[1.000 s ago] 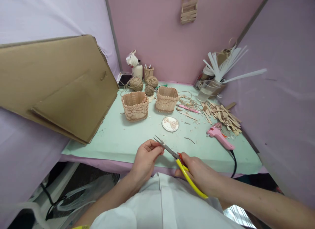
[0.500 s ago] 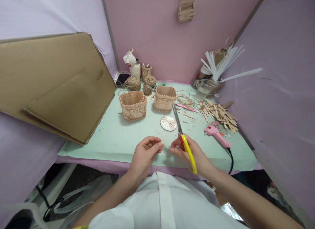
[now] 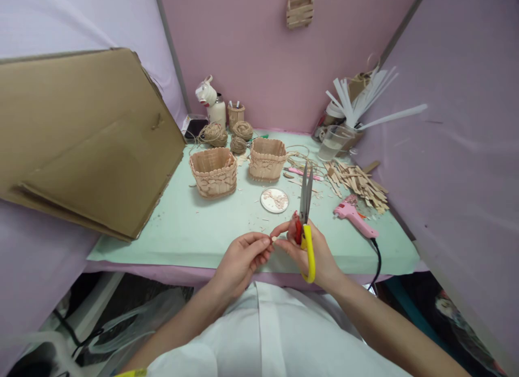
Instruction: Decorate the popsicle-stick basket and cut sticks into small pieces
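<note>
Scissors (image 3: 307, 220) with yellow and red handles rest in my right hand (image 3: 314, 252), blades pointing up and slightly parted. My left hand (image 3: 245, 260) is closed in a pinch on a tiny pale wooden piece (image 3: 274, 239). The thumb and forefinger of my right hand meet that piece from the other side. Just beyond my hands lies a round white lid (image 3: 274, 200) with small pinkish shavings on it. Two wooden baskets with scalloped rims stand behind: the left basket (image 3: 213, 174) and the right basket (image 3: 267, 160).
A pink glue gun (image 3: 356, 217) with a black cord lies at right, near a pile of wooden sticks (image 3: 357, 185). Glue sticks (image 3: 357, 104) and a plastic cup (image 3: 334, 141) stand behind. Twine balls (image 3: 214, 134) sit at back left. A large cardboard sheet (image 3: 89, 144) leans at left.
My right hand has moved left to meet my left hand at the small piece. The scissors have swung more upright and their blades now show apart. The view has shifted slightly.
</note>
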Motion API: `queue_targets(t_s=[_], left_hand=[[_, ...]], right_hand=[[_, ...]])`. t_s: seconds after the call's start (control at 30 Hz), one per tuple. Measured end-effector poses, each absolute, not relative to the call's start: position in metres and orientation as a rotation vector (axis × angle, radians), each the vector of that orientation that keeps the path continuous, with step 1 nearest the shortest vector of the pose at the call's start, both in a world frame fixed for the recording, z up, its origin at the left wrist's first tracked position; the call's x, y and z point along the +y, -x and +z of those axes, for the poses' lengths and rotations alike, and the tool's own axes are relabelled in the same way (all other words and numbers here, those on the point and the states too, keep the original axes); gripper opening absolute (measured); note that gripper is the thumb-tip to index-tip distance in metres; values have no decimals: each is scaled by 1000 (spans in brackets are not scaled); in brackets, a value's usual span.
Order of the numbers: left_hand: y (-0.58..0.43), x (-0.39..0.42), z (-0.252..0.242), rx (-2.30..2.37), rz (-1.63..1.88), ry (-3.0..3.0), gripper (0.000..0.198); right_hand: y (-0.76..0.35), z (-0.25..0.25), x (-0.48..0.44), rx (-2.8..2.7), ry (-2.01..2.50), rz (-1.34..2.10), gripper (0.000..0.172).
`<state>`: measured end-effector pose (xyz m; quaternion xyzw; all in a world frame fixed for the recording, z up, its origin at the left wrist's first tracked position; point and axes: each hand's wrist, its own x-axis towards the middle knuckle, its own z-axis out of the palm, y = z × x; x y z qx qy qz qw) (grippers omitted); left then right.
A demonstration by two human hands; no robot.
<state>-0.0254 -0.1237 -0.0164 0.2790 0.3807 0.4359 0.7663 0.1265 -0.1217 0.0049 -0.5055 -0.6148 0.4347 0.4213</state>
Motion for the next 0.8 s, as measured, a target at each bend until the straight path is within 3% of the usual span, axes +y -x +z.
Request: queue_targets(t_s=[0.3,0.6,0.8], left_hand=[[25,-121,-17,786,915,-501,16],[22,-118,-19,973,1228,-654,15],[18,-120,-20,947,1315,-700,14]], right_hand=[[-128,-5,-124,-1605,1253,1030,25],[-153,12,-131,-2213,1800,596,36],[-150,12,-138,-2370,1863,442,38]])
